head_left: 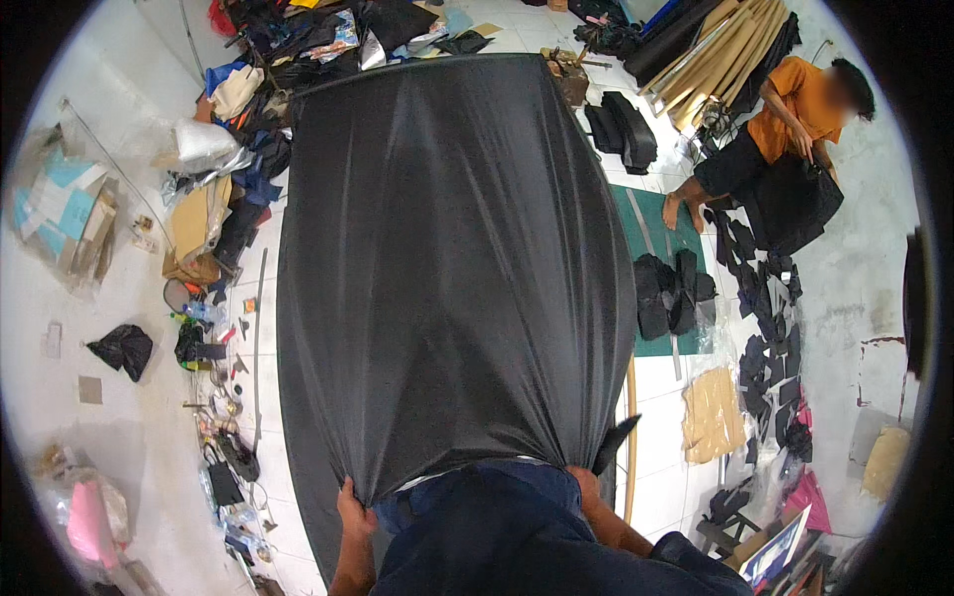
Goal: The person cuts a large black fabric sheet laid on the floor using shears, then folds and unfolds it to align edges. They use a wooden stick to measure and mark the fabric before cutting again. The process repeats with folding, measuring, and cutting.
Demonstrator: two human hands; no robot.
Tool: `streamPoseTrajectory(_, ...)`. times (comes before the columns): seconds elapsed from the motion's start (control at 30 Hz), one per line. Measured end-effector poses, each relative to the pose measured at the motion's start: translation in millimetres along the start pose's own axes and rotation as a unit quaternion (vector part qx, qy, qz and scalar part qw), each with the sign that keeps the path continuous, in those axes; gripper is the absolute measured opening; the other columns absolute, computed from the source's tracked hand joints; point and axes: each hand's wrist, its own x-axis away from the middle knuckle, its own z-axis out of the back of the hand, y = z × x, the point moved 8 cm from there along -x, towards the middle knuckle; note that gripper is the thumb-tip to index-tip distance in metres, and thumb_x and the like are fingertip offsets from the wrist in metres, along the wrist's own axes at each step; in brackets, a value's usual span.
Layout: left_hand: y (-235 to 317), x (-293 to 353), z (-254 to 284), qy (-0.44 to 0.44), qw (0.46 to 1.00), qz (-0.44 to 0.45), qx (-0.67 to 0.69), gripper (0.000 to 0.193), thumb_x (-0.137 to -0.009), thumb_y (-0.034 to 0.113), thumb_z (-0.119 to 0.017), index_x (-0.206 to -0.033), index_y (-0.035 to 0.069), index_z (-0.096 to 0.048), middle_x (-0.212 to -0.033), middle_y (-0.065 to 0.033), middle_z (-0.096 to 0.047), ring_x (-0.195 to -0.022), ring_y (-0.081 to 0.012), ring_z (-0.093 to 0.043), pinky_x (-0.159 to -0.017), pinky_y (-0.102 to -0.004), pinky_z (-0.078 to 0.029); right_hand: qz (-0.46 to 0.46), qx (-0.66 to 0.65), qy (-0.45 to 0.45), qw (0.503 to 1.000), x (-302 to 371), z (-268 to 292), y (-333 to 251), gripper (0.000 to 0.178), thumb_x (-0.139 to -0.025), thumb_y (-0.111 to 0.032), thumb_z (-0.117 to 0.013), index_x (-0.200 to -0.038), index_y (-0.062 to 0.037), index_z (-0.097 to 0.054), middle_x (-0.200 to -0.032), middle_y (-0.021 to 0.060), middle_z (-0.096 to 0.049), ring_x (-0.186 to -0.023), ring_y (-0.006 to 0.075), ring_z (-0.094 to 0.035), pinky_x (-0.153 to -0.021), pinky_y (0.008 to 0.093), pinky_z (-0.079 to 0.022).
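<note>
Black cloth (447, 248), one wide sheet, near edge in two pinches: one left hand (356, 508), one right hand (585, 487).

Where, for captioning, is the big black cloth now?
In the head view, the big black cloth fills the middle, left of the green mat, gripped by the left hand and right hand.

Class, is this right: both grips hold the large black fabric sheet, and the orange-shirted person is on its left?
Wrong side: in the head view, the orange-shirted person is to the right of the large black fabric sheet. The left grip and right grip do hold it.
</note>
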Motion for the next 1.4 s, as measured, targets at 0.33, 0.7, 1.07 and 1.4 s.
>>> streamPoseTrajectory(0.33,8,87,-12,0.045,0.993,-0.069,0.082,0.043,-0.098,0.024,-0.056,-0.129,-0.004,-0.052,-0.123,-0.0188,-0.061,-0.111,-0.0326,-0.061,-0.097,-0.0452,-0.048,0.078,0.062,0.053,0.994,38,13,48,0.031,-0.08,-0.027,-0.064,-0.105,-0.0097,-0.071,-0.097,0.022,-0.07,-0.093,0.0401,-0.068,-0.083,0.0493,-0.055)
streamPoseTrajectory(0.7,-3,55,55,0.168,0.949,-0.215,0.156,0.033,-0.092,0.031,-0.067,-0.103,0.0,-0.068,-0.088,-0.0066,-0.064,-0.081,-0.0171,-0.056,-0.074,-0.0354,-0.045,0.064,0.152,0.083,0.983,59,27,4,0.034,-0.075,-0.021,-0.069,-0.099,0.0026,-0.067,-0.099,0.0297,-0.067,-0.096,0.0469,-0.065,-0.083,0.053,-0.052)
streamPoseTrajectory(1.07,21,73,17,0.11,0.951,-0.276,0.086,0.039,-0.096,0.039,-0.06,-0.097,0.0,-0.058,-0.086,-0.0132,-0.062,-0.081,-0.0232,-0.057,-0.076,-0.039,-0.045,0.16,0.379,0.201,0.889,75,95,-13,0.052,-0.082,-0.029,-0.069,-0.119,0.0055,-0.058,-0.106,0.0297,-0.065,-0.1,0.0468,-0.063,-0.086,0.054,-0.05)
streamPoseTrajectory(1.4,121,118,44,-0.061,0.954,-0.281,0.088,0.026,-0.093,0.025,-0.061,-0.084,0.001,-0.064,-0.074,-0.0048,-0.063,-0.066,-0.0167,-0.057,-0.063,-0.0375,-0.047,0.169,0.259,0.262,0.914,147,93,-89,0.03,-0.079,-0.021,-0.064,-0.102,-0.0025,-0.067,-0.1,0.0237,-0.068,-0.094,0.0439,-0.065,-0.079,0.0532,-0.052)
